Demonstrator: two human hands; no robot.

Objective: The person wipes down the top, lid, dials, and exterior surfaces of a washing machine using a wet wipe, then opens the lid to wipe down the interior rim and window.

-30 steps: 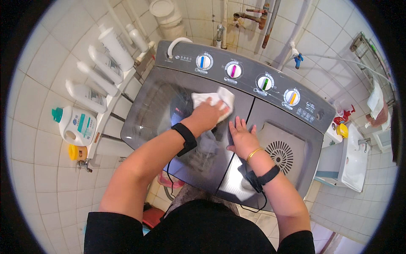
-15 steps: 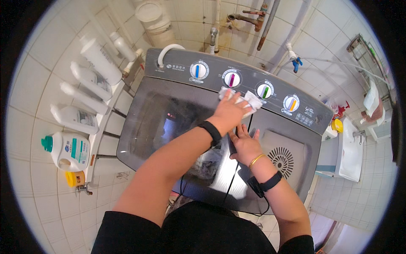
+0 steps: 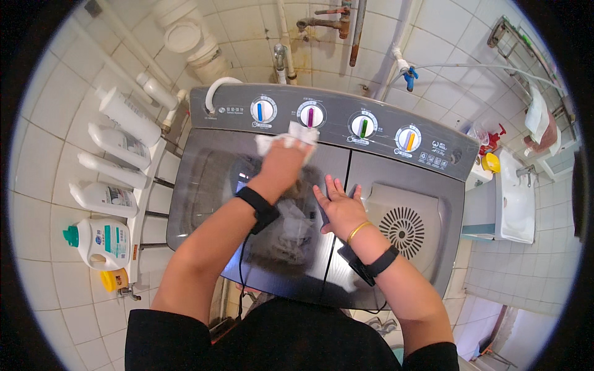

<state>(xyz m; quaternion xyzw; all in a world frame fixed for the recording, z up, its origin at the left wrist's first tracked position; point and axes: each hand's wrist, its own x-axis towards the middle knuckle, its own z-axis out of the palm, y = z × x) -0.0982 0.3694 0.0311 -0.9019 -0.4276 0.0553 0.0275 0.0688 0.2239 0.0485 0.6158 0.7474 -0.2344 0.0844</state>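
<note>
Left hand (image 3: 281,168) extended forward, palm down, gripping white cloth (image 3: 303,134) against washing machine (image 3: 378,170), rear left of its centre. Right hand (image 3: 341,211) open, fingers spread, near washing machine's middle.

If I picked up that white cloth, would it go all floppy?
Probably: the white cloth is crumpled under the left hand, so it looks soft. It's likely light, being small beside the washing machine. It seems unlikely to roll, with its uneven folds.
</note>
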